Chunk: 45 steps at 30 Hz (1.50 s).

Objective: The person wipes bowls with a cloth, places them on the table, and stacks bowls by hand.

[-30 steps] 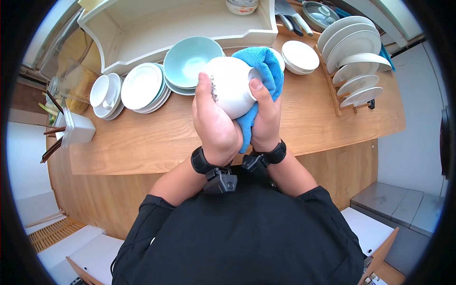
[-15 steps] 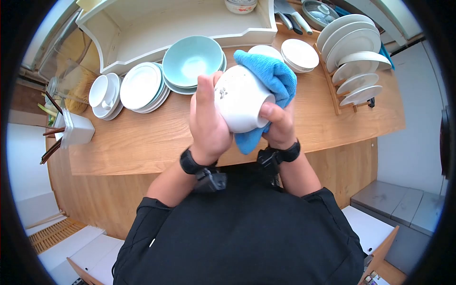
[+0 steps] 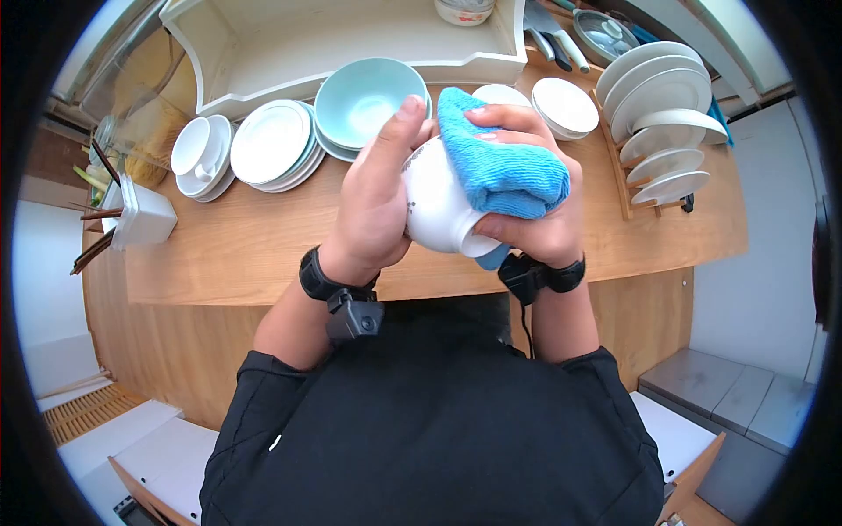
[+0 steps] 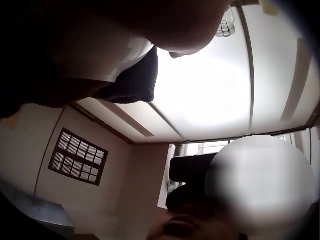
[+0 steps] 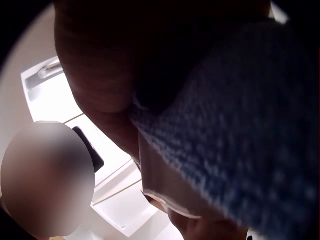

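Observation:
A white bowl [image 3: 432, 203] with a small grey floral print is held tilted over the front of the table, its foot towards the lower right. My left hand [image 3: 372, 195] grips it from the left, thumb pointing up along its side. On the right, my right hand [image 3: 548, 197] grips a folded blue cloth [image 3: 513, 175] against the bowl, its thumb near the foot. The cloth [image 5: 240, 135] fills much of the right wrist view, with part of the bowl [image 5: 170, 182] behind it. In the left wrist view the bowl [image 4: 107, 57] is dark and partly covered by the hand.
Behind the hands stand pale blue bowls [image 3: 364, 101], stacked plates [image 3: 270, 140], a white cup [image 3: 195, 147] and white bowls [image 3: 564, 107]. A wooden rack [image 3: 617, 175] of plates is at right, knives [image 3: 561, 44] beyond it, a chopstick holder [image 3: 147, 215] at left.
The bowl has turned in my hands, its foot swinging lower. My right hand has moved right, and its fingers now lie over the cloth. My left hand has shifted slightly left.

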### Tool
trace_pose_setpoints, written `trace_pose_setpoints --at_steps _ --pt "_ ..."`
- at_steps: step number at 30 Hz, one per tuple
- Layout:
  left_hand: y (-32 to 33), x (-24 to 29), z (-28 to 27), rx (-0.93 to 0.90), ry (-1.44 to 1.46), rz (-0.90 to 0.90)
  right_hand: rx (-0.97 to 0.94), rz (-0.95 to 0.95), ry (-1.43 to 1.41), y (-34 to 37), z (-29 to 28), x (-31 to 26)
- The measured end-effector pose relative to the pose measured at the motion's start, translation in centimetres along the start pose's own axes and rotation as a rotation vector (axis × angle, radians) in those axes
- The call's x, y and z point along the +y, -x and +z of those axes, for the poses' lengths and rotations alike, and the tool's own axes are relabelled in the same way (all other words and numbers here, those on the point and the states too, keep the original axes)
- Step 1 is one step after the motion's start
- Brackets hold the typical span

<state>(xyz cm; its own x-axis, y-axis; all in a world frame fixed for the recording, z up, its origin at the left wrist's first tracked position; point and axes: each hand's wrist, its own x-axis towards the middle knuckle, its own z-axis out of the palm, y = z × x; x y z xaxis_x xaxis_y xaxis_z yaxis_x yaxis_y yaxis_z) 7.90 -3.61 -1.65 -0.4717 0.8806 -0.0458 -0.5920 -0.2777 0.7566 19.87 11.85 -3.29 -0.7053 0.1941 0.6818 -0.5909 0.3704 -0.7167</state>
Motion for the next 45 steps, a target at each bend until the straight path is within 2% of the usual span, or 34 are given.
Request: trace_pose_setpoints --at_steps 2,3,5,6,7,9,11,13,14,15,17,19,21,22,23,25,26,27,29,30,32,34,35,36,37,38,39,41,42,43,45 --pt "-0.4 -0.4 -1.3 -0.066 -0.081 0.197 0.175 -0.096 -0.038 0.7 1.1 1.5" --pt "-0.7 -1.0 -1.6 -0.068 -0.079 0.201 0.171 -0.098 -0.036 0.8 2.7 1.3" --pt "-0.9 -2.2 -1.4 -0.029 0.189 0.365 0.650 0.074 -0.378 1.2 6.4 0.8" --pt "-0.8 -2.4 -0.8 0.072 0.141 0.371 0.638 0.065 -0.341 1.4 6.8 1.2" --pt "-0.7 -2.7 -0.5 0.072 0.142 0.371 0.637 0.065 -0.341 1.6 6.8 1.0" --pt "-0.1 -3.5 -0.1 0.092 0.174 0.428 0.644 0.199 -0.420 1.9 6.5 0.2" --pt "0.7 -3.5 0.0 0.064 0.145 0.428 0.653 0.211 -0.529 2.5 5.5 0.6" --pt "1.5 -1.7 1.0 0.075 0.123 0.204 0.469 0.109 -0.323 2.5 2.9 1.0" --pt "1.3 -1.3 -0.6 -0.112 0.120 0.167 0.319 0.003 -0.272 2.4 1.3 1.5" --pt "1.2 -1.1 -0.8 -0.104 0.129 0.168 0.312 0.013 -0.272 2.1 0.5 1.4" --pt "1.2 -0.3 -0.4 -0.004 0.128 0.011 0.063 -0.189 0.043 1.3 -0.3 0.8" --pt "1.5 0.1 0.9 0.022 0.093 0.103 0.080 -0.229 -0.006 1.3 1.4 1.5" --pt "1.6 0.1 0.8 -0.066 0.058 0.155 0.321 -0.279 -0.092 2.1 3.2 2.4" --pt "1.3 -0.4 -0.2 -0.146 0.129 0.176 0.325 -0.290 -0.038 2.3 3.5 2.5" --pt "1.2 -0.6 -0.3 -0.148 0.130 0.178 0.322 -0.291 -0.037 2.4 3.8 2.5" --pt "1.1 -0.9 -0.2 0.013 0.193 0.121 0.438 -0.193 0.034 3.0 4.6 2.7" --pt "1.0 -1.3 -0.1 0.007 0.192 0.115 0.457 -0.156 -0.109 3.5 5.1 3.2" --pt "0.8 -1.7 -0.2 0.031 0.267 0.115 0.461 -0.159 -0.105 3.8 5.6 3.4" --pt "0.5 -2.4 -0.3 0.054 0.340 0.117 0.620 0.018 -0.212 4.6 6.8 3.1" --pt "0.3 -2.7 -0.3 0.020 0.397 0.104 0.681 0.039 -0.242 4.7 7.4 2.7" --pt "0.1 -3.0 -0.8 -0.020 0.444 0.091 0.643 0.056 -0.139 4.1 6.5 1.9" --pt "0.4 -3.4 -1.2 0.004 0.311 0.136 0.611 0.080 -0.031 3.7 4.3 1.1" --pt "0.4 -3.2 -1.6 0.000 0.310 0.130 0.462 -0.044 0.065 3.3 2.5 1.0" --pt "0.3 -2.8 -2.2 -0.073 0.079 0.172 0.311 -0.167 0.162 2.9 1.2 0.8" --pt "0.3 -2.2 -2.4 -0.146 -0.153 0.214 0.318 -0.167 0.167 2.4 0.5 0.1" --pt "0.4 -1.4 -2.2 -0.151 -0.018 0.083 0.182 -0.213 0.251 1.7 0.0 -0.8" --pt "0.4 -1.6 -2.1 -0.150 -0.019 0.079 0.043 -0.258 0.331 1.3 -0.2 -1.3" --pt "0.4 -1.9 -1.9 -0.021 -0.054 0.186 0.066 -0.286 0.338 1.0 1.1 -1.3" --pt "0.3 -1.6 -2.2 -0.020 -0.016 0.203 0.089 -0.295 0.350 1.0 1.6 -1.4" --pt "0.3 -1.6 -2.0 -0.020 -0.018 0.205 0.114 -0.305 0.364 1.0 2.0 -1.5" --pt "0.0 -1.2 -0.9 0.117 0.198 0.123 0.138 -0.296 0.400 2.5 2.7 -0.4"
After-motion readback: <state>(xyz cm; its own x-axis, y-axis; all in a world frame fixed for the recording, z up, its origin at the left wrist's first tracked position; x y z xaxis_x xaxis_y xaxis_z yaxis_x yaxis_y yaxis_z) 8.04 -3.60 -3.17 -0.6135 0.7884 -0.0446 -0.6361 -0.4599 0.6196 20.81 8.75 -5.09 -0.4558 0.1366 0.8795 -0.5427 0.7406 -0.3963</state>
